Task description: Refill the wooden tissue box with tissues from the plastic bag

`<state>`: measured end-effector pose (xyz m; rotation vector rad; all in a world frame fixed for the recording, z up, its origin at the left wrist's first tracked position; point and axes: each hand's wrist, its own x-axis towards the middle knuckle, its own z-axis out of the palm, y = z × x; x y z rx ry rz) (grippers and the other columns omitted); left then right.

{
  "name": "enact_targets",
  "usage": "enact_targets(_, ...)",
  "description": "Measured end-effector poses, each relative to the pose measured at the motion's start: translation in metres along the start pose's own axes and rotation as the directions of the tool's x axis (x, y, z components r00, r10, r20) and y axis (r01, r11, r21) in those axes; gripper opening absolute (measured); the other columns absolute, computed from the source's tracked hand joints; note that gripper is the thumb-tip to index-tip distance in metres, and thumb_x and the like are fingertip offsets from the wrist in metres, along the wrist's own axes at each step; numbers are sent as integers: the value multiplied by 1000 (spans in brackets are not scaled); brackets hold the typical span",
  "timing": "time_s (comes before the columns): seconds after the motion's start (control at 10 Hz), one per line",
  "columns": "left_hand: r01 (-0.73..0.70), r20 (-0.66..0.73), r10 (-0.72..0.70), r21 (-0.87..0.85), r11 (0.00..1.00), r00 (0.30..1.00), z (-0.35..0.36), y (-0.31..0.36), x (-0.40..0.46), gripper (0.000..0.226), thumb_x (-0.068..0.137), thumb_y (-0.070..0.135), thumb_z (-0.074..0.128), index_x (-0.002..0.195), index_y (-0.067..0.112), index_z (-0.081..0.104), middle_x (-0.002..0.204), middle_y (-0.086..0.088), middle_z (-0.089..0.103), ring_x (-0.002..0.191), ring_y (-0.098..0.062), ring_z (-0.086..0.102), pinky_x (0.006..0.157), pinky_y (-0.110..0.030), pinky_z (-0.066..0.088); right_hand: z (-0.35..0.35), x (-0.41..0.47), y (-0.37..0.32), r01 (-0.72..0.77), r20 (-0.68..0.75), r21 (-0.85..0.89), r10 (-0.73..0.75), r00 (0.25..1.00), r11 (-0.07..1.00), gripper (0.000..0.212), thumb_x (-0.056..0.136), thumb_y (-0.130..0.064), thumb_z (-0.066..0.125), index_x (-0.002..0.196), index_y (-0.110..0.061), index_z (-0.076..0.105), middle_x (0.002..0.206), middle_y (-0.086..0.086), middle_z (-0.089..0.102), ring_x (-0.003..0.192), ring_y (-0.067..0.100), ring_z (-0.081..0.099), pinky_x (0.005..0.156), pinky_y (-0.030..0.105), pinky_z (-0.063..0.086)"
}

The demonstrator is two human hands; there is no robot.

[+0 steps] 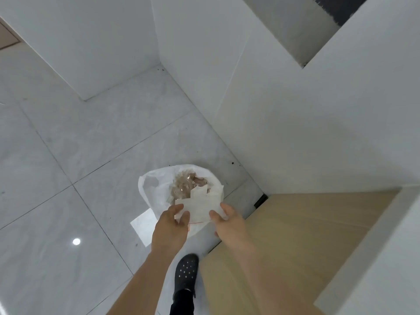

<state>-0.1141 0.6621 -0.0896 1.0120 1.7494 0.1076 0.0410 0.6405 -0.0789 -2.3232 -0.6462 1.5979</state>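
Observation:
A white plastic bag (154, 187) stands open on the tiled floor in the head view, with crumpled clear wrapping (186, 185) inside it. Just above the bag's near rim I hold a flat stack of white tissues (200, 205) between both hands. My left hand (172, 226) pinches its left edge with thumb and fingers. My right hand (227, 221) grips its right edge. The wooden tissue box is not in view.
A light wooden surface (295, 235) runs along the right, under a white wall with a recess (302, 35). White walls form a corner behind the bag. My black perforated shoe (186, 276) stands on the grey floor tiles (68, 155).

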Motion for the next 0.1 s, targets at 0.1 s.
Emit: enact_targets(0.1, 14, 66, -17, 40, 999, 998, 8, -14, 29, 48, 99, 42, 49, 145, 30, 47, 131, -6, 62, 115, -23, 59, 97, -35, 43, 10, 24, 5, -39, 26, 14, 39, 999, 999, 70, 98, -43, 61, 159, -25, 34, 161, 0, 42, 143, 25, 47, 118, 39, 40)
